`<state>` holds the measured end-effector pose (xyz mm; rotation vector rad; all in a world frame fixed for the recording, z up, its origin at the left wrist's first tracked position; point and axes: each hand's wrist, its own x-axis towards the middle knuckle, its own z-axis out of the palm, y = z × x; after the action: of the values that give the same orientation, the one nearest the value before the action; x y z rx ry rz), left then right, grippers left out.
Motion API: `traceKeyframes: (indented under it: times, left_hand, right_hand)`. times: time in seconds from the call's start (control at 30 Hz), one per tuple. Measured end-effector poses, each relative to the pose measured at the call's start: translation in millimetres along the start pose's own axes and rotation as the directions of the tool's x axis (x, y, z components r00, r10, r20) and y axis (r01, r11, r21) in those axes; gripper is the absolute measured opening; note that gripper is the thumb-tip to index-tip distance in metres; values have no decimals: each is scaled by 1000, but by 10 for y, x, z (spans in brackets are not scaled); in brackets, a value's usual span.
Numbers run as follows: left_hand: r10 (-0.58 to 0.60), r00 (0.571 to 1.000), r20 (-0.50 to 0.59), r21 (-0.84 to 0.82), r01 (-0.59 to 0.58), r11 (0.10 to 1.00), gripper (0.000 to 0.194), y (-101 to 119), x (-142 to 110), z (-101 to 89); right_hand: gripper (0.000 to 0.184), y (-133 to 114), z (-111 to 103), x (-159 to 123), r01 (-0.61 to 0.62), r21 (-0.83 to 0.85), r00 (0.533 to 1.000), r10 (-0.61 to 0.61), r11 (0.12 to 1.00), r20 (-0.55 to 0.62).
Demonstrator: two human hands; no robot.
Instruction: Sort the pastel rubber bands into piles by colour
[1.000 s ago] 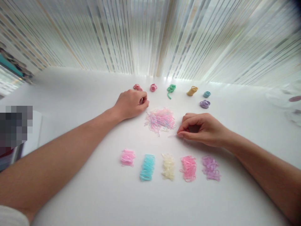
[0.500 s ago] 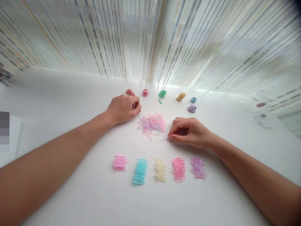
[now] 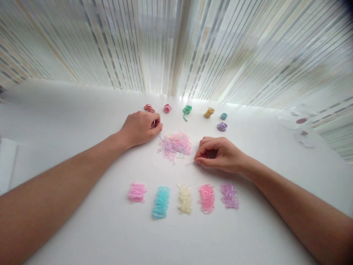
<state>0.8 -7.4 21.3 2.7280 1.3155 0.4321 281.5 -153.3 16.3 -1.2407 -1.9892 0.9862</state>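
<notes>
- The right hand (image 3: 226, 154) has its thumb and forefinger together at the tips, clamped on one end of a pale band (image 3: 189, 163) low over the bench (image 3: 176, 239), just beside the mixed pile (image 3: 176, 144).
- The left hand (image 3: 139, 128) curls by the pile, on the side toward the bench's far edge; its fingers are nearly closed, and I cannot tell whether they hold anything.
- The band looks very light, thin and soft, probably stretchy and a little slippery; a fingertip pinch at one end should suit it.
- A hard pull might snap it.
- The pile looks prone to tangling, so strands at its loose rim should come easiest.
- Five sorted bundles, the blue bundle (image 3: 161, 202) among them, lie nearer the bench's near edge.
</notes>
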Motion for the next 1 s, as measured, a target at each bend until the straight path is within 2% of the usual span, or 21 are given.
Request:
traceKeyframes:
  times: [0.4,0.67,0.87,1.0]
  left_hand:
    - [-14,1000,11,-19,14,1000,22,28,-7,-20]
    - [-11,1000,25,-36,12,999,25,43,-24,5]
    - [3,999,36,-39,-1,999,25,57,-16,6]
    - [-6,1000,24,-17,7,1000,23,38,2,15]
  right_hand:
    - [10,-21,-1,-2,-1,-7,1000,1,1000,-5]
    - [21,-37,13,-21,-37,20,999,38,999,-32]
    - [33,-77,40,-18,-151,102,980,162,983,-111]
    - [32,-248,5,-24,-164,39,964,168,986,-204]
